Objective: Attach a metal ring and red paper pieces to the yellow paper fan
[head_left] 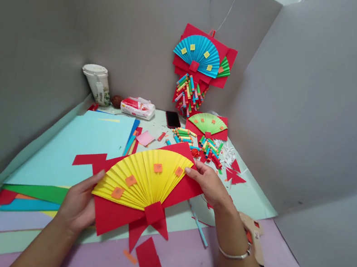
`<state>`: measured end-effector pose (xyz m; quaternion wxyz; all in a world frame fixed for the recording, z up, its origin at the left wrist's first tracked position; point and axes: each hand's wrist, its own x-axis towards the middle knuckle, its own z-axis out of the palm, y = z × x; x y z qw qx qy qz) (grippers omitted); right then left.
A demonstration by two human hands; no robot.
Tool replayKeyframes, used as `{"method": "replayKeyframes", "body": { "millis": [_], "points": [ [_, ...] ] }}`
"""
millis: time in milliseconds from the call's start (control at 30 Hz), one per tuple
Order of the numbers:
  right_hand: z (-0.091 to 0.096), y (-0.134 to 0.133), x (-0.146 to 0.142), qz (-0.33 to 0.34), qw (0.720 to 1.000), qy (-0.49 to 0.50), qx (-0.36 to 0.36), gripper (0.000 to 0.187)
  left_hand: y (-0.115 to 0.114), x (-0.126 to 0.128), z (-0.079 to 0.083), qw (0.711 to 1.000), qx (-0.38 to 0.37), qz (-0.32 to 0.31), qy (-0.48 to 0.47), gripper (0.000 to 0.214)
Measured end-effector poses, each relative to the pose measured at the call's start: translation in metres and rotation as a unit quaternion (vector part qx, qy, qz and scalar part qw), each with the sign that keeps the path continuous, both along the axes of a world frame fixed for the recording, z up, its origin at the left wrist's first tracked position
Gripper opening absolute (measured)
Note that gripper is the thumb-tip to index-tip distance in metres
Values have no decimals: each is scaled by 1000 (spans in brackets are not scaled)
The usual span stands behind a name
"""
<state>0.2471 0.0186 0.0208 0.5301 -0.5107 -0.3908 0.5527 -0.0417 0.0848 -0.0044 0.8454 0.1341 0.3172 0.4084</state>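
Observation:
Between my two hands is a red card bearing a yellow pleated paper fan with several small orange squares on it. A red square covers the fan's base, and red pointed tails hang below. My left hand is closed on the card's left edge, fingers behind it. At the upper right, my right hand pinches the card and the fan's corner, thumb in front. Red paper scraps and an orange strip lie on the table below the card.
Coloured paper sheets are stacked at left. Behind lie a phone, tissue pack, cup, rolled paper tubes and a green fan. A blue-fan ornament hangs at back. A glue gun lies right.

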Motion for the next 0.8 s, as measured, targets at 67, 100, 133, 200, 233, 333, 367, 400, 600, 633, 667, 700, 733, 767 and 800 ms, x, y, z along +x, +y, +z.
{"method": "replayKeyframes", "body": {
  "millis": [67, 100, 133, 200, 233, 333, 367, 400, 600, 633, 667, 700, 733, 767, 800],
  "points": [
    [-1, 1, 1, -6, 1000, 9, 1, 29, 0, -1, 1, 999, -5, 12, -33, 52],
    [-1, 1, 1, -10, 1000, 14, 2, 30, 0, -2, 1, 999, -2, 12, -49, 52],
    [-1, 2, 2, -14, 1000, 19, 2, 30, -1, -3, 1, 998, 5, 8, -62, 53],
    [-2, 3, 3, -24, 999, 27, 6, 30, -2, -4, 1, 997, 27, -6, -73, 53],
    [-3, 4, 3, -30, 999, 32, 8, 31, -3, -4, 1, 997, 37, -10, -70, 52],
    [-5, 6, 3, -54, 997, 52, 13, 36, -7, -4, -2, 997, 62, 8, -50, 52],
    [-5, 7, 2, -62, 996, 57, 14, 37, -9, -3, -3, 997, 67, 17, -46, 53],
    [-6, 7, 2, -68, 996, 63, 14, 38, -10, -3, -3, 996, 68, 23, -43, 54],
    [-8, 7, -2, -74, 995, 72, 11, 38, -16, 2, -3, 997, 76, -1, -7, 60],
    [-8, 7, -2, -74, 995, 69, 12, 38, -16, 2, -2, 997, 83, -11, -1, 60],
    [-9, 7, -3, -73, 995, 67, 12, 38, -17, 2, -2, 996, 90, -23, 4, 59],
    [-9, 7, -4, -73, 995, 64, 10, 39, -17, 3, -2, 995, 98, -33, 7, 56],
    [-9, 6, -4, -74, 995, 60, 7, 39, -17, 3, -2, 993, 106, -43, 11, 53],
    [-10, 6, -5, -75, 996, 57, 2, 39, -17, 3, -2, 992, 112, -49, 15, 49],
    [-9, 6, -6, -75, 996, 53, -3, 39, -16, 3, -2, 991, 118, -54, 21, 46]
  ]
}}
